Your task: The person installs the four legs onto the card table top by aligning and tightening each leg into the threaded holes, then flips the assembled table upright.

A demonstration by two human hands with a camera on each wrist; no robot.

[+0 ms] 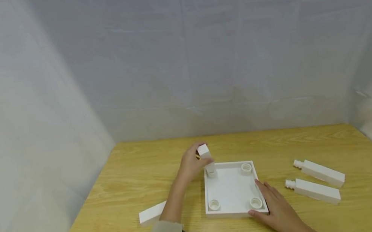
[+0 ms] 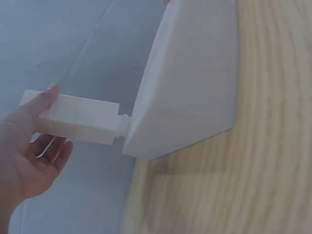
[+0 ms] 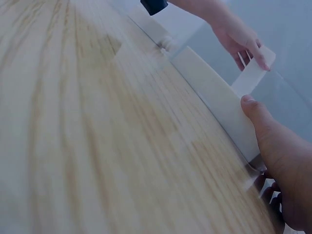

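Observation:
A white square base point(image 1: 231, 190) with a round socket in each corner lies on the wooden table. My left hand point(image 1: 192, 164) grips a white square leg point(image 1: 205, 155) that stands upright with its peg in the far-left socket. The left wrist view shows the same leg point(image 2: 78, 119) meeting the base point(image 2: 190, 83), held in my left hand point(image 2: 29, 146). My right hand point(image 1: 273, 205) rests flat along the base's right edge, thumb at the near-right corner. In the right wrist view my right hand point(image 3: 278, 165) has its thumb against the base wall point(image 3: 214, 97).
Two more white legs point(image 1: 319, 173) point(image 1: 314, 191) lie on the table right of the base. A third leg point(image 1: 152, 213) lies to the left, partly behind my left forearm. Grey cloth walls close in the back and both sides of the table point(image 1: 137, 174).

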